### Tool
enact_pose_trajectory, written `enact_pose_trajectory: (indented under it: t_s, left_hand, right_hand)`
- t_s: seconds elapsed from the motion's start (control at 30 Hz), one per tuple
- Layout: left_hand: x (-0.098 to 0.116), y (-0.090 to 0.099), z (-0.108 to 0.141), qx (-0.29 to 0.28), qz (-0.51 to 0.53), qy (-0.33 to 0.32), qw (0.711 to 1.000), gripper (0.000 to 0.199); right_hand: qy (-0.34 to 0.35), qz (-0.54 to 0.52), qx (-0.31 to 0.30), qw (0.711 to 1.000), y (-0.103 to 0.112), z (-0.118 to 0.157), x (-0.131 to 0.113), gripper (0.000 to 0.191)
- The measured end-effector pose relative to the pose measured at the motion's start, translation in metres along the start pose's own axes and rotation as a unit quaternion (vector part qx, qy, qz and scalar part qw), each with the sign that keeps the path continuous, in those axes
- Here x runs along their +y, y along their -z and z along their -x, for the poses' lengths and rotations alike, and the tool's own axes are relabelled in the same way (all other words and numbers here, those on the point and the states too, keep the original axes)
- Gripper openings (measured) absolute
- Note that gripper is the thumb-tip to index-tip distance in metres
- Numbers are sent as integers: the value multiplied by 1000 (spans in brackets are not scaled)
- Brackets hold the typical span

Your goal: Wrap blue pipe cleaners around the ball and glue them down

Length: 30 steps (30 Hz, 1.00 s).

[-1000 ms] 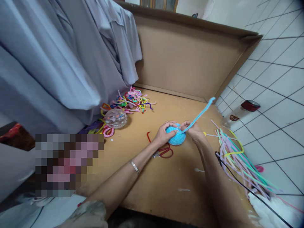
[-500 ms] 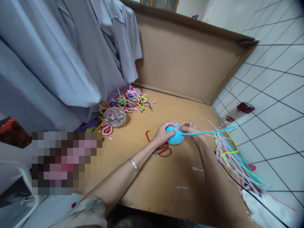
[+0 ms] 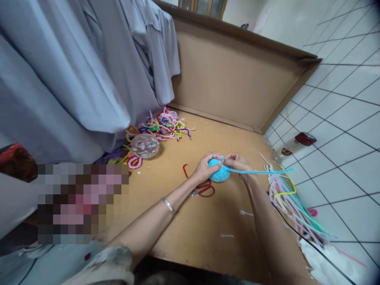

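A round light-blue piece (image 3: 219, 175), made of coiled fuzzy strands, is held above the brown table (image 3: 166, 233). My left hand (image 3: 204, 168) grips its left side, thumb on top. At its upper right edge the fingers of my right hand (image 3: 236, 161) are pinched together; what lies between the fingertips is too small to make out fully. A loose blue strand (image 3: 261, 172) runs from the piece to the right, passing over my right wrist. Red-handled scissors (image 3: 207, 190) lie on the table just below the piece, and a short red strand (image 3: 185, 171) lies left of it.
Clear bowl-like container (image 3: 145, 145) and a heap of coloured pipe cleaners (image 3: 169, 120) are at the back left. Long pastel strands (image 3: 285, 194), a clear bottle with a dark red lid (image 3: 305, 138) and a black cable (image 3: 314, 246) are at right. Cardboard panel (image 3: 225, 71) stands behind; grey cloth (image 3: 103, 71) hangs left.
The loose blue strand's right part has dropped slightly and lies straighter. Both hands keep their hold on the blue piece, with small finger shifts. The whole view has shifted a little.
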<state>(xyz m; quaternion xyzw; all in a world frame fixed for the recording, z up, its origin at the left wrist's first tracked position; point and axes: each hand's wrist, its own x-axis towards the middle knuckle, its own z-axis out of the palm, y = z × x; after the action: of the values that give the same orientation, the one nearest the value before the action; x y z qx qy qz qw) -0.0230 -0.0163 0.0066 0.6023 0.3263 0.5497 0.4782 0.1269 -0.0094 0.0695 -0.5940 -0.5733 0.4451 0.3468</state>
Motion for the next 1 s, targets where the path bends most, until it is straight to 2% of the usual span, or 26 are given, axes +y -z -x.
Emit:
enact_pose_trajectory:
  t_s: [0.1,0.3,0.57,0.8,1.0]
  left_hand:
    - [0,0,0,2,2,2,1000,22]
    - [-1,-1,1,0,0,1,1000,25]
    - [1,-1,1,10,0,13,1000,25]
    - [2,1,4,-11,26,24,999,29]
    - [-2,4,5,1,17,36,999,25]
  right_hand:
    - [-30,-13,27,999,-3,-2,0,14]
    - [-23,-31,0,999,0,2,-1,22]
    - [-14,-31,23,999,-6,3,-2,19]
    - [-41,-89,-21,995,1,5,0,21]
    - [-30,-101,35,994,-11,1,-1,13]
